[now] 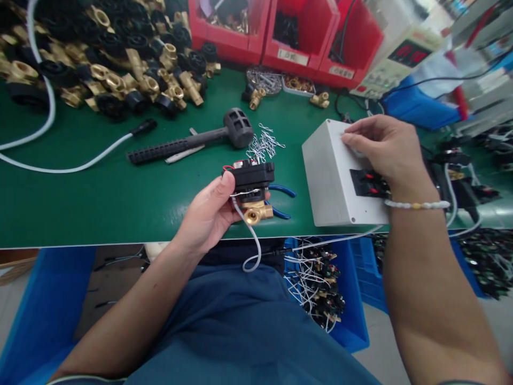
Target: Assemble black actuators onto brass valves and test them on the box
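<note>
We have the valve unit (pixel 253 174) in our left hand (pixel 208 208), its thumb and fingers pinching the black housing just above the front edge of the counter (pixel 100 208). Our right hand (pixel 380 141) reaches over the grey box (pixel 328 176) near the front edge, thumb and forefinger close together at its face; we cannot tell whether they grip anything.

Judging by the unit, much of its assembly looks done: the housing sits on the brass body (pixel 256 212), a wire clip (pixel 250 192) crosses the joint, and a white cable hangs down past the front edge. Whether anything on it is left, we cannot tell. For the wider batch, plenty seems left: a heap of brass fittings (pixel 140 75) covers the back left corner, and loose clips (pixel 265 143) lie beside the mallet (pixel 238 128). Below the front edge, a blue crate (pixel 348 321) holds cabled units that look finished.

We make out no brand. The red bins (pixel 228 45) along the back edge carry paper labels (pixel 292 57) too blurred to read, and so are the red digits on the display (pixel 409 52).
</note>
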A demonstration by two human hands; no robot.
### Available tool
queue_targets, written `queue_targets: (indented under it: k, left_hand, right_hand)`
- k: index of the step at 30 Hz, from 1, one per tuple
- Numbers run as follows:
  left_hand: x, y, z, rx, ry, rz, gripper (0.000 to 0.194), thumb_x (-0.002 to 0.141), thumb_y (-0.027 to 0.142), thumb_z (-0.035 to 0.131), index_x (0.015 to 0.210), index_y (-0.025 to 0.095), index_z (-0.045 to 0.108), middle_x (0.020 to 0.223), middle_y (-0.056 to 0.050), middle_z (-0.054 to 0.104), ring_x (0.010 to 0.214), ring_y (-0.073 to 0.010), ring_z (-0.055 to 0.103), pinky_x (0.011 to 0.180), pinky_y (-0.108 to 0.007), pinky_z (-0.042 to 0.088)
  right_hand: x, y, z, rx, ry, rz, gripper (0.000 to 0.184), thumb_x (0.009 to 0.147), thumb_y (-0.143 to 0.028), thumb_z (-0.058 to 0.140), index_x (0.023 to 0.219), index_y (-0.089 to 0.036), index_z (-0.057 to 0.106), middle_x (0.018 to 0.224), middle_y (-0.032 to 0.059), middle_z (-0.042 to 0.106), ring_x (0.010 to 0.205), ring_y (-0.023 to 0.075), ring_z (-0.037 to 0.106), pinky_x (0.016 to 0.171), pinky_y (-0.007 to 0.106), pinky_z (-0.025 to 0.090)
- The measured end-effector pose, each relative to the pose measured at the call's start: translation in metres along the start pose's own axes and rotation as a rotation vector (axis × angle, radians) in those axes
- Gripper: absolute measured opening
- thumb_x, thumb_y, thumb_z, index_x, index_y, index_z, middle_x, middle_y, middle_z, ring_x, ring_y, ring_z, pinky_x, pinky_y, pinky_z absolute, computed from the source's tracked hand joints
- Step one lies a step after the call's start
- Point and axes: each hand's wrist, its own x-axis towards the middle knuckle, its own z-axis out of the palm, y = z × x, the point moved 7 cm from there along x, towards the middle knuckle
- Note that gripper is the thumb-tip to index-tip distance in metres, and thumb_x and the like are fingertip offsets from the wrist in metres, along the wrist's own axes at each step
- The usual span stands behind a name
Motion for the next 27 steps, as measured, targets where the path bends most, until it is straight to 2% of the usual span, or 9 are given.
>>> queue_targets:
  k: [8,12,18,27]
  left_hand:
    - [-0.0021,0.0009,-0.0059,0.061,0.078,-0.001,0.068,0.076,0.062,0.080,0.123,0.015,0.064,0.123,-0.011,0.074,0.096,-0.0233,0.077,0.079,-0.031,0.066]
    - [-0.0028,0.0019,-0.0051,0.079,0.093,0.005,0.069,0.073,0.062,0.082,0.120,0.015,0.064,0.120,-0.011,0.075,0.092,-0.0228,0.077,0.077,-0.030,0.066]
    - [-0.0033,0.0019,-0.0051,0.154,0.099,-0.004,0.069,0.080,0.064,0.073,0.127,0.017,0.058,0.118,-0.012,0.074,0.102,-0.0272,0.076,0.079,-0.033,0.065]
    - [-0.0032,0.0019,-0.0031,0.143,0.078,-0.010,0.072,0.079,0.066,0.074,0.128,0.014,0.059,0.104,-0.011,0.077,0.103,-0.0278,0.076,0.078,-0.031,0.064]
  right_hand:
    - [-0.0008,-0.0004,-0.0051,-0.068,0.082,-0.002,0.008,0.079,-0.003,0.075,0.083,-0.010,0.072,0.067,-0.0005,0.063,0.053,0.0030,0.045,0.057,0.023,0.036]
    - [0.0008,0.0025,-0.0053,-0.081,0.083,-0.014,0.008,0.080,-0.005,0.074,0.082,-0.013,0.074,0.073,0.0021,0.067,0.053,0.0029,0.045,0.057,0.023,0.039]
    - [0.0001,0.0039,-0.0058,-0.108,0.093,-0.036,0.006,0.081,-0.008,0.075,0.082,-0.014,0.075,0.075,0.0032,0.069,0.053,0.0020,0.046,0.055,0.022,0.038]
    - [-0.0005,0.0032,-0.0076,-0.140,0.090,-0.059,0.004,0.082,-0.013,0.074,0.085,-0.014,0.076,0.077,0.0042,0.071,0.052,0.0028,0.045,0.056,0.022,0.040]
